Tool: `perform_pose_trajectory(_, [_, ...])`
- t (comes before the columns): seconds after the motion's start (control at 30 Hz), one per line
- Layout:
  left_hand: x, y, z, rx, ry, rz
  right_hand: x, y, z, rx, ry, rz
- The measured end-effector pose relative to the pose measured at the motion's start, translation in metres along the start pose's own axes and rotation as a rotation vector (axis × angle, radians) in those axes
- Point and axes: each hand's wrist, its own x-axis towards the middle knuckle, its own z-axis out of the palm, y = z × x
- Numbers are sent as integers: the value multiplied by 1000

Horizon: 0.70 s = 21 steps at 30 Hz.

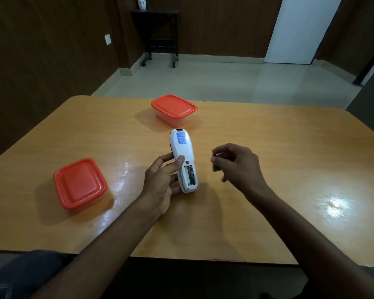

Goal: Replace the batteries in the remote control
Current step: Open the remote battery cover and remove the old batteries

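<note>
Left hand (pixel 163 180) grips the remote (pixel 183 160) from its left side, back face up, thumb (pixel 179 160) pressed on the back just above the battery bay (pixel 190 174). Fingers wrap underneath. Remote is tilted up off the table (pixel 268 147), long axis pointing away from the person. Bay cover is off; one battery (pixel 191 175) sits in the right-hand slot, the slot next to the thumb looks vacant. Blue sticker (pixel 181 138) on the far end of the remote.

Right hand (pixel 238 164) hovers just right of the remote, not touching it. Fingers curled in, thumb and forefinger pinched on a small dark object (pixel 214 164), blurred, probably a battery but can't confirm.

Two boxes with red lids, both closed: one (pixel 80 185) well left of the left hand, the other (pixel 174 110) beyond the remote's far tip, close to it but apart.

Both forearms bare. Glare patch on the table to the right of the right forearm.
</note>
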Motion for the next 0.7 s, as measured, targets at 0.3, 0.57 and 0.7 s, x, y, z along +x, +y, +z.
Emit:
perform_pose_trajectory(0.3, [-2, 2, 0, -2, -2, 8, 7, 25, 9, -917, 32, -331])
perform_pose_trajectory(0.57, [-3, 0, 0, 23, -2, 41, -16, -5, 25, -391, -122, -252])
perform_pose_trajectory(0.7, [-4, 0, 2, 14, -13, 65, -19, -2, 30, -417, -103, -238])
